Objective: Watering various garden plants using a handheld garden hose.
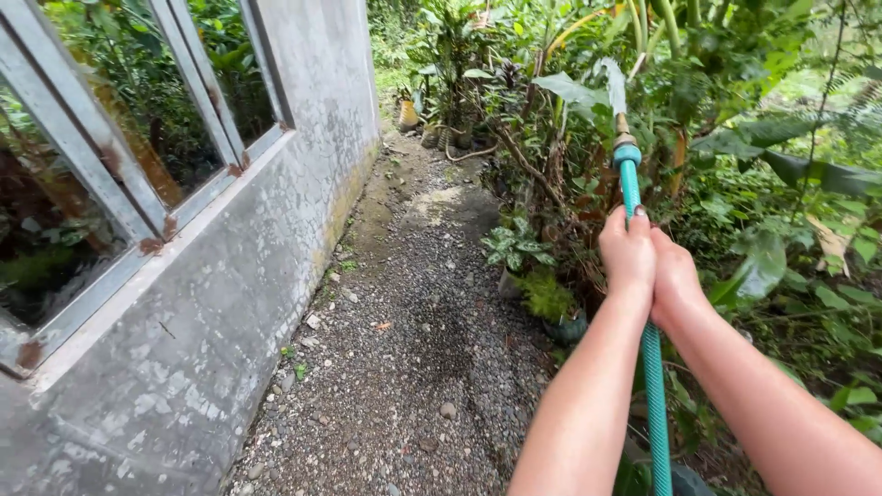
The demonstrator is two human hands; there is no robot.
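Note:
A teal garden hose (652, 386) runs up from the bottom of the view between my forearms. Both hands grip it together just below its brass nozzle (624, 140). My left hand (627, 253) wraps the hose on the left side, my right hand (677, 276) presses against it from the right. A thin white spray of water (614, 84) leaves the nozzle and points up into the green plants ahead.
A gravel path (404, 349) runs ahead between a grey concrete wall (211, 303) with metal-framed windows (110, 156) on the left and dense leafy plants (763, 184) on the right. Small potted plants (551, 303) line the path edge; a yellow pot (408, 114) stands far back.

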